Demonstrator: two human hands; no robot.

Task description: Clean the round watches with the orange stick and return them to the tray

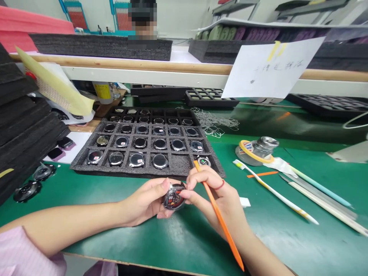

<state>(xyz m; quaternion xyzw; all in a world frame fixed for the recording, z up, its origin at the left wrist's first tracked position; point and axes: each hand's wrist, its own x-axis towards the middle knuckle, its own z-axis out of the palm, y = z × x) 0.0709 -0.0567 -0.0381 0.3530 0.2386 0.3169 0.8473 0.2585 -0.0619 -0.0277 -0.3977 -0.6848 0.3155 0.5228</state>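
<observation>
My left hand point(143, 201) cradles a round smartwatch body point(173, 196) with a lit red-and-white dial, and my right fingertips press its edge. My right hand point(211, 195) grips an orange plastic pry tool point(220, 224), whose tip points up toward a black foam tray point(179, 165). That tray holds several round watch units in rows, with one cell bare near my hands. Another watch point(203, 161) sits at the tray's front right corner, just beyond my right fingers. My hands hide part of the watch in them.
A green bench mat point(184, 245) lies under everything. Stacked black foam sheets point(23, 115) rise at the left. To the right lie a tape roll point(254, 153), a metal dispenser bottle point(266, 145) and long white-handled tools point(316, 199). A co-worker point(143, 23) sits beyond the shelf.
</observation>
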